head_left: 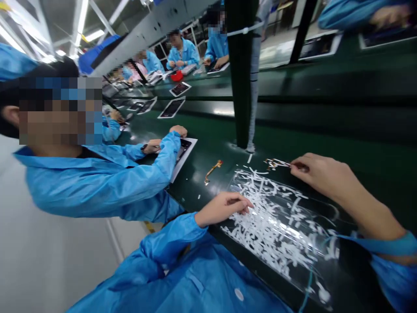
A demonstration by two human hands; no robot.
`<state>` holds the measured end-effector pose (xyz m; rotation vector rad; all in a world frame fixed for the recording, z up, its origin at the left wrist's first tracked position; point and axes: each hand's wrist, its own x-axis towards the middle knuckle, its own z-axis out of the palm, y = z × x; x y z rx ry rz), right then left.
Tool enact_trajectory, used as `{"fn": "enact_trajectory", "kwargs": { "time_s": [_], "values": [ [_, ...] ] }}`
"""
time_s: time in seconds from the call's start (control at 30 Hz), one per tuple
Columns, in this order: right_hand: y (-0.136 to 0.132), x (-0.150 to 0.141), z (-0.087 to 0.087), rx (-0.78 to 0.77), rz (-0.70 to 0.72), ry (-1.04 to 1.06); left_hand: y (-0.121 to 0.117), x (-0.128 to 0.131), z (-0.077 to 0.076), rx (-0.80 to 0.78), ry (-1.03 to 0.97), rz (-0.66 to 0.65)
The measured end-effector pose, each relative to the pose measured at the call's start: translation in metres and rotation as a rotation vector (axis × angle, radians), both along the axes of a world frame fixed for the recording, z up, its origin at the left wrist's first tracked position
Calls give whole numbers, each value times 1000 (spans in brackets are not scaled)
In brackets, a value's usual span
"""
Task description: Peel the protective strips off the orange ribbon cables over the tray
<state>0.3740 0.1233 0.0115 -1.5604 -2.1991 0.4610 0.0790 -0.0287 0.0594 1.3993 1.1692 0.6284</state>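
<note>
My left hand [224,208] rests at the near edge of a clear plastic sheet [293,208] strewn with several white paper strips [263,221]. Its fingers are curled together and touch the strips; what they pinch I cannot make out. My right hand [321,174] reaches to the sheet's far side with fingertips pinched on a small orange-brown flex cable piece [275,163]. A second orange flex cable [212,169] lies loose on the green belt to the left.
A person in a blue coat sits close on my left, hands on a black panel on white paper [184,152]. A dark post [240,74] stands on the green conveyor [325,126]. More panels and workers line the belt beyond.
</note>
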Motion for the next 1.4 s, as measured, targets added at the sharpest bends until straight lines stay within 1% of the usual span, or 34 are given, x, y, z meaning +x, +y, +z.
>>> {"fn": "enact_trajectory", "kwargs": {
  "time_s": [0.07, 0.1, 0.13, 0.17, 0.2, 0.23, 0.27, 0.33, 0.37, 0.43, 0.53, 0.6, 0.7, 0.77, 0.83, 0.9, 0.97, 1.03, 1.13, 1.2, 1.3, 1.4],
  "values": [
    [-4, 17, 12, 26, -83, 69, 22, 21, 9, 276, 158, -79],
    [-6, 25, 16, 37, -126, 107, 36, 35, 11, 392, 195, -116],
    [-8, 32, 20, 49, -168, 145, 52, 52, 13, 442, 185, -150],
    [-11, 37, 24, 65, -209, 183, 69, 71, 13, 421, 130, -164],
    [-14, 41, 26, 90, -247, 219, 85, 91, 13, 352, 39, -139],
    [-18, 43, 28, 123, -281, 252, 100, 110, 11, 232, -56, -110],
    [-22, 44, 29, 163, -308, 281, 113, 128, 8, 95, -150, -44],
    [-30, 42, 31, 250, -336, 322, 132, 157, 1, 37, -219, -36],
    [-35, 40, 31, 286, -333, 335, 138, 167, -3, 30, -244, -43],
    [-43, 36, 30, 331, -305, 351, 145, 176, -10, 49, -279, -58],
    [-53, 32, 26, 363, -258, 373, 148, 179, -19, 83, -302, -31],
    [-59, 30, 22, 369, -241, 396, 148, 179, -21, 113, -290, 1],
    [-63, 31, 20, 346, -240, 446, 148, 179, -16, 174, -237, 7],
    [-65, 34, 23, 307, -247, 489, 146, 175, -6, 229, -196, -48],
    [-65, 38, 29, 235, -235, 536, 147, 167, 6, 308, -165, -150],
    [-64, 42, 35, 111, -175, 584, 153, 157, 17, 391, -148, -269],
    [-63, 44, 38, 6, -121, 640, 160, 149, 24, 444, -134, -387],
    [-63, 43, 39, -73, -87, 703, 167, 143, 27, 513, -108, -458],
    [-65, 39, 38, -161, -68, 793, 172, 136, 27, 626, -18, -534],
    [-66, 36, 40, -211, -60, 846, 174, 132, 25, 662, 13, -558],
    [-64, 35, 44, -290, -40, 912, 179, 128, 24, 713, 10, -576],
    [-61, 33, 49, -378, -22, 952, 183, 125, 25, 697, -24, -580]
  ]
}}
